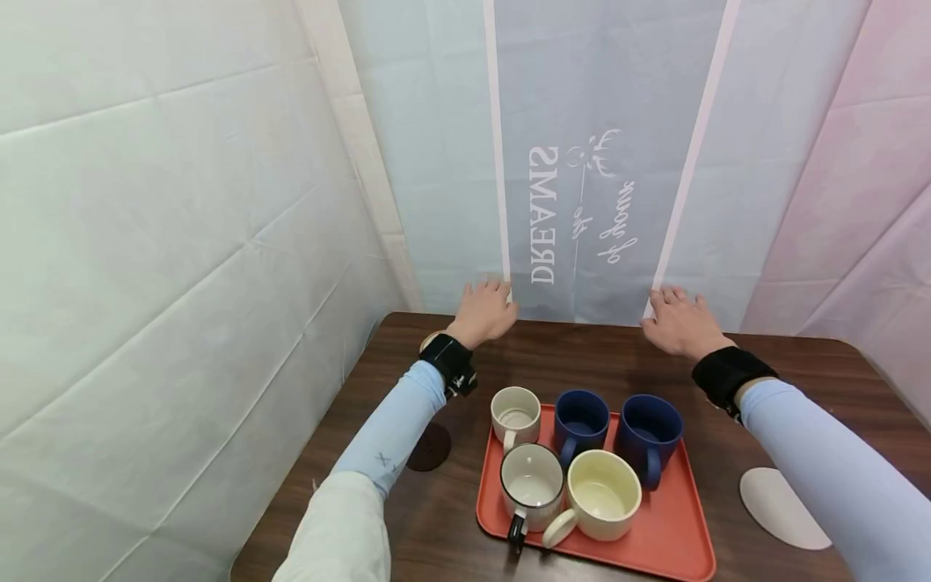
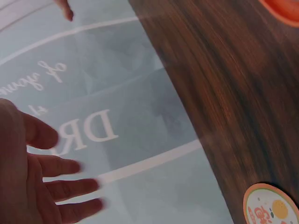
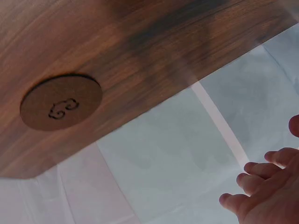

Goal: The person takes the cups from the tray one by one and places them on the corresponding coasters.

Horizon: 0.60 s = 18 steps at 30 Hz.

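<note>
My left hand (image 1: 486, 311) reaches out over the far edge of the table with its fingers extended, in front of the hanging cloth (image 1: 575, 242). Level with it on the other side, my right hand (image 1: 684, 325) is held out too, fingers loosely straight. Neither hand holds anything. Nearer to me lies a red tray (image 1: 672, 521) with several mugs: two dark blue mugs (image 1: 582, 416), (image 1: 650, 428) at the back, a small off-white mug (image 1: 516, 414) at the back left corner, a white mug (image 1: 532, 481) with black rim and handle, and a wide cream mug (image 1: 604, 493) in front.
A printed round coaster (image 2: 271, 205) lies by my left wrist, a dark coaster (image 1: 429, 447) left of the tray. Near my right wrist is a brown coaster (image 3: 60, 102) with a cloud cut-out. A white rounded mat (image 1: 781, 508) lies right of the tray; a pale cloth wall (image 1: 182, 283) stands left.
</note>
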Available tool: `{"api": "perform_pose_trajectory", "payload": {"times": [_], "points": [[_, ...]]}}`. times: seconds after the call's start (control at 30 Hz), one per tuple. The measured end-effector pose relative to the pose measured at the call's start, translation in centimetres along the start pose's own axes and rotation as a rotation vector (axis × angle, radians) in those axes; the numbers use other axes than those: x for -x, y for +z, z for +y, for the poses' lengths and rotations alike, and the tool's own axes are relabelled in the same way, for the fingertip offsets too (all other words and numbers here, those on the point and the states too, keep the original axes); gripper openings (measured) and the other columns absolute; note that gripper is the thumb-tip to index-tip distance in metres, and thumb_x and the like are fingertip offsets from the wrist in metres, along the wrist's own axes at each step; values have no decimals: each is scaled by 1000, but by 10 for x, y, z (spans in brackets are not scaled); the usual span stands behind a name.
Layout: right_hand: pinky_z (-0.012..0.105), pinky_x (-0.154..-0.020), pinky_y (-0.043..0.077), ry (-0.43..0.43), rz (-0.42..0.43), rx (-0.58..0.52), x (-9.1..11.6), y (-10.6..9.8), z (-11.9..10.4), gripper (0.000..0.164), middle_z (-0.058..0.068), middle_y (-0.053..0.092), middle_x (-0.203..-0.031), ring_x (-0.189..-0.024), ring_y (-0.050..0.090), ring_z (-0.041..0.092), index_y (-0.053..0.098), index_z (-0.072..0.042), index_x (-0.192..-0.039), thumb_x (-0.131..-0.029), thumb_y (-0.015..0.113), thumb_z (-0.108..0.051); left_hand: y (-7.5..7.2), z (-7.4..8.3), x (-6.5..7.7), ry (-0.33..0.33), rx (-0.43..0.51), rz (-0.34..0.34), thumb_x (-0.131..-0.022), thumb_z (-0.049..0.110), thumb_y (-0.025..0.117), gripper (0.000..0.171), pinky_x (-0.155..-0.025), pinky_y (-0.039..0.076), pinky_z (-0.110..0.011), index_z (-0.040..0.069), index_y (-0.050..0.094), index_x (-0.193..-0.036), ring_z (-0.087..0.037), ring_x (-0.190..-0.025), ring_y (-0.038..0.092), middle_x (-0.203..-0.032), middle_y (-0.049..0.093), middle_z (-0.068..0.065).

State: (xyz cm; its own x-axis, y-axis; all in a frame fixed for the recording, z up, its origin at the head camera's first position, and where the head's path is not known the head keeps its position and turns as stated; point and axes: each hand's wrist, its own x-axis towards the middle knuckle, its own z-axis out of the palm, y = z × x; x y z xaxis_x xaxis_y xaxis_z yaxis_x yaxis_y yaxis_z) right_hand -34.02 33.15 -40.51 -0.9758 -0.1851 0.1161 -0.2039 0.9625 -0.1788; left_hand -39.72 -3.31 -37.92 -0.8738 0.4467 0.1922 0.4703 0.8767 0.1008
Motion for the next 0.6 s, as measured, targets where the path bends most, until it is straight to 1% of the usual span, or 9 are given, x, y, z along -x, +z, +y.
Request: {"api": "perform_pose_trajectory", "payload": {"times": [0.07,0.1,0.13,0.17,0.2,0.27,0.43,0.5,0.6], "points": [[75,-112,21,0,22,-15,7,3,5,65,44,32,-154,-142,30,61,31,18,-154,-104,41,-22,0,-1,12,20,65,38,-108,26,42,35,-95,48,-44,6,70,-115,-25,-107,64,-114,68,-11],[74,-110,26,3,30,-22,11,4,8,65,45,34,-153,-139,35,61,31,18,-153,-103,43,-20,0,-2,21,25,98,53,-106,24,45,30,-82,50,-42,7,69,-99,-24,-89,64,-97,67,-9],[73,-107,31,5,39,-28,15,7,12,64,45,37,-151,-136,40,61,33,18,-153,-101,44,-19,1,-4,30,29,133,66,-105,22,47,28,-70,48,-39,9,64,-86,-22,-74,59,-82,61,-6],[72,-104,36,10,46,-33,19,8,17,64,45,39,-149,-133,43,61,34,19,-152,-100,46,-17,3,-6,40,29,173,70,-104,20,48,29,-61,44,-37,11,57,-78,-20,-64,52,-72,54,-4],[71,-101,40,13,52,-37,24,10,21,64,45,41,-147,-130,47,61,36,19,-151,-99,48,-16,5,-8,51,27,207,76,-103,20,48,30,-57,41,-36,12,53,-75,-18,-59,47,-68,49,-2],[70,-97,44,20,53,-40,33,14,33,62,46,45,-142,-125,50,61,39,21,-148,-97,50,-14,9,-12,74,16,254,73,-103,18,50,32,-53,35,-33,15,49,-71,-15,-53,41,-63,43,1],[73,-95,42,73,2,-52,55,25,74,59,51,47,-133,-121,48,66,42,26,-140,-97,55,-12,22,-15,136,-43,320,24,-104,17,55,35,-50,36,-31,16,52,-69,-12,-50,43,-59,43,5],[74,-94,41,105,-24,-61,64,28,90,59,52,44,-132,-119,46,68,42,27,-138,-96,55,-13,28,-13,156,-79,343,-17,-105,18,56,35,-49,38,-31,17,55,-69,-12,-49,46,-58,45,5],[75,-92,41,147,-45,-72,79,37,114,62,54,42,-131,-117,44,70,42,29,-135,-96,56,-17,39,-7,181,-112,367,-67,-104,18,58,35,-48,41,-32,17,58,-69,-13,-49,48,-59,48,4]]}}
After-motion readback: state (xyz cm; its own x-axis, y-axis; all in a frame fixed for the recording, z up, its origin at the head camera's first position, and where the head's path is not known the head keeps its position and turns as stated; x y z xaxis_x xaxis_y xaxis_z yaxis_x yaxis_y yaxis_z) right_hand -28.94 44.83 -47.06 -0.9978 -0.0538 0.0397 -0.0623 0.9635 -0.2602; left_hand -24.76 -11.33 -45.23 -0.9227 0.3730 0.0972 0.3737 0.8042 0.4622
